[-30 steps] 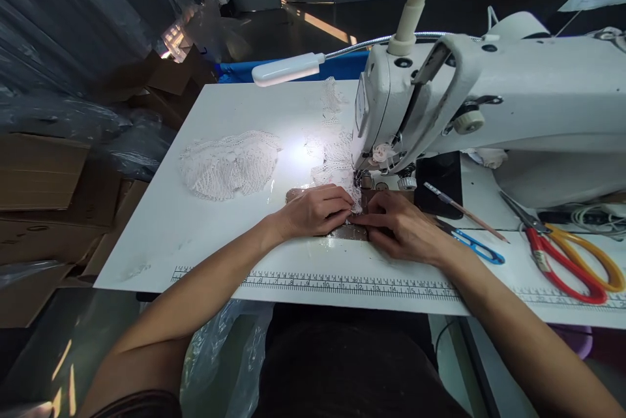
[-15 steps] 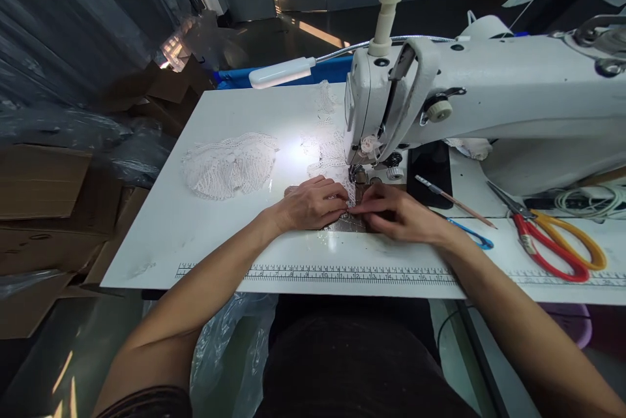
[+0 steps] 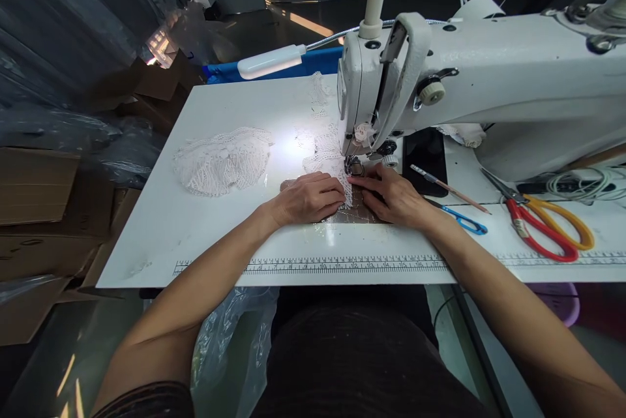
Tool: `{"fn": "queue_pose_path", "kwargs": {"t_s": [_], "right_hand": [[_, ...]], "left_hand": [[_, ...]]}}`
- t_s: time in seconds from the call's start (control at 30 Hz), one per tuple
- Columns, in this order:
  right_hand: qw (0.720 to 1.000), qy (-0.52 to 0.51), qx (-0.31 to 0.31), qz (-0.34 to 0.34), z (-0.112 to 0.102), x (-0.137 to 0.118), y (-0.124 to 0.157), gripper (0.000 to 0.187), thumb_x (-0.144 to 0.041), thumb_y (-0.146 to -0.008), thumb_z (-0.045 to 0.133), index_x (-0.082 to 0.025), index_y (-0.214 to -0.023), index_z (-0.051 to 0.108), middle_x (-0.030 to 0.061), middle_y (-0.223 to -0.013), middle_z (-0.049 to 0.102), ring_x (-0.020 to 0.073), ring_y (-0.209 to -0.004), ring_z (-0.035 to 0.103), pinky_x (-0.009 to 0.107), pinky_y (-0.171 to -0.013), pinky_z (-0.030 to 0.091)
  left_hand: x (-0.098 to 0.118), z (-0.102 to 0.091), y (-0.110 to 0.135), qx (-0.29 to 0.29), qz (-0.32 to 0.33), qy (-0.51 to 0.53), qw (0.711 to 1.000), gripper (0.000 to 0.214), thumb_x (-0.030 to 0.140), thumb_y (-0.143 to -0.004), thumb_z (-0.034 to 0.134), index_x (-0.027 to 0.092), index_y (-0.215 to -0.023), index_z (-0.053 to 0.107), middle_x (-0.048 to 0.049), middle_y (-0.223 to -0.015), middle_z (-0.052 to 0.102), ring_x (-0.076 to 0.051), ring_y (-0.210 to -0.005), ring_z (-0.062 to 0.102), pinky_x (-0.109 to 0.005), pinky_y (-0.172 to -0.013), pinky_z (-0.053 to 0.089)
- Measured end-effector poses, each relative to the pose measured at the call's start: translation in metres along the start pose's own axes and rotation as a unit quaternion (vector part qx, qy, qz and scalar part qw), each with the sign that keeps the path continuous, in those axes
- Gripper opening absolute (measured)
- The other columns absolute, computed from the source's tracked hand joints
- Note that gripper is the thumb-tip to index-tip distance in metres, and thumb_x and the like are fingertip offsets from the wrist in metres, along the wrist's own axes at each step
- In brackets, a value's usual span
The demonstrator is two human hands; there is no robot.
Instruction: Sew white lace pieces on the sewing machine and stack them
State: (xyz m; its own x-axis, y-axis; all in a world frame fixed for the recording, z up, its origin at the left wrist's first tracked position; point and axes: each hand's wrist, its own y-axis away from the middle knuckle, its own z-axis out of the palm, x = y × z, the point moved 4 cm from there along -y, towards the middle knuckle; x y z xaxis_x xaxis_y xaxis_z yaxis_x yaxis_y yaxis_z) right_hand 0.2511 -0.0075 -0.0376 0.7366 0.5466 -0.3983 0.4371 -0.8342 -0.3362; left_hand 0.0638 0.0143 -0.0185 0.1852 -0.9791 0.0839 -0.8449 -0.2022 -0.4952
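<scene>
A strip of white lace [image 3: 327,150] runs under the needle end of a white sewing machine [image 3: 415,85]. My left hand [image 3: 313,197] rests on the lace just left of the presser foot [image 3: 353,165], its fingers curled together over the fabric. On the other side, my right hand [image 3: 391,195] has its fingers apart, with the index fingertip touching the lace edge close to the foot. Both hands are above the brownish metal plate [image 3: 362,214]. A separate lace piece [image 3: 222,160] lies flat on the table to the left.
Red-and-yellow-handled scissors [image 3: 542,222], blue-handled snips [image 3: 464,219], a pencil [image 3: 450,188] and a dark phone-like slab [image 3: 424,160] lie right of my hands. A lamp [image 3: 271,62] lights the table [image 3: 195,235], which has a printed ruler along its front edge. Cardboard boxes [image 3: 39,190] stand left.
My right hand has shifted forward toward the presser foot and its fingers have spread from a pinch on the lace. My left hand stays on the lace. The view has tilted slightly.
</scene>
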Motion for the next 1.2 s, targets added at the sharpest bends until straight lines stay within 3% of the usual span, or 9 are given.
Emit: {"fn": "queue_pose_path", "kwargs": {"t_s": [0.4,0.6,0.9,1.03,1.2], "right_hand": [[1.000,-0.012,-0.011,-0.003,0.001,0.002,0.001,0.039,-0.023,-0.094,0.049,-0.019,-0.129,0.067,0.0141,-0.109,0.057,0.0243,-0.098,0.057,0.042,-0.087,0.053],[0.999,-0.018,-0.021,-0.036,-0.001,-0.001,0.002,0.038,-0.018,-0.090,0.052,-0.025,-0.122,0.072,0.0117,-0.107,0.057,0.0229,-0.097,0.057,0.041,-0.086,0.052],[0.998,0.011,-0.026,-0.047,-0.004,-0.007,0.002,0.035,-0.021,-0.089,0.055,-0.024,-0.118,0.074,0.0121,-0.107,0.059,0.0231,-0.097,0.057,0.041,-0.086,0.052],[0.998,0.035,-0.033,-0.044,-0.003,-0.011,0.001,0.035,-0.023,-0.089,0.056,-0.025,-0.119,0.073,0.0123,-0.109,0.058,0.0241,-0.097,0.057,0.042,-0.086,0.052],[0.997,0.059,-0.049,-0.026,-0.001,-0.013,0.001,0.034,-0.024,-0.090,0.055,-0.025,-0.120,0.072,0.0130,-0.111,0.058,0.0247,-0.097,0.057,0.041,-0.085,0.052]], "left_hand": [[0.002,-0.001,-0.004,-0.025,0.009,-0.044,0.999,0.017,0.015,-0.096,0.055,0.016,-0.087,0.069,-0.0046,-0.091,0.072,-0.014,-0.073,0.062,-0.030,-0.066,0.055],[0.006,-0.001,-0.003,-0.037,0.015,-0.064,0.997,0.019,0.015,-0.096,0.053,0.016,-0.087,0.070,-0.0046,-0.091,0.072,-0.013,-0.069,0.061,-0.029,-0.064,0.054],[0.003,-0.013,-0.011,-0.121,0.003,0.040,0.992,0.018,0.021,-0.083,0.060,0.017,-0.094,0.073,-0.0062,-0.092,0.071,-0.018,-0.077,0.065,-0.033,-0.071,0.055],[0.001,-0.012,-0.012,-0.111,-0.024,0.054,0.992,0.014,0.022,-0.080,0.061,0.020,-0.087,0.073,-0.0039,-0.087,0.070,-0.017,-0.073,0.063,-0.033,-0.070,0.053],[0.006,-0.013,-0.005,-0.095,-0.035,0.051,0.994,0.019,0.022,-0.080,0.062,0.017,-0.095,0.072,-0.0055,-0.096,0.071,-0.018,-0.079,0.064,-0.035,-0.072,0.054]]}}
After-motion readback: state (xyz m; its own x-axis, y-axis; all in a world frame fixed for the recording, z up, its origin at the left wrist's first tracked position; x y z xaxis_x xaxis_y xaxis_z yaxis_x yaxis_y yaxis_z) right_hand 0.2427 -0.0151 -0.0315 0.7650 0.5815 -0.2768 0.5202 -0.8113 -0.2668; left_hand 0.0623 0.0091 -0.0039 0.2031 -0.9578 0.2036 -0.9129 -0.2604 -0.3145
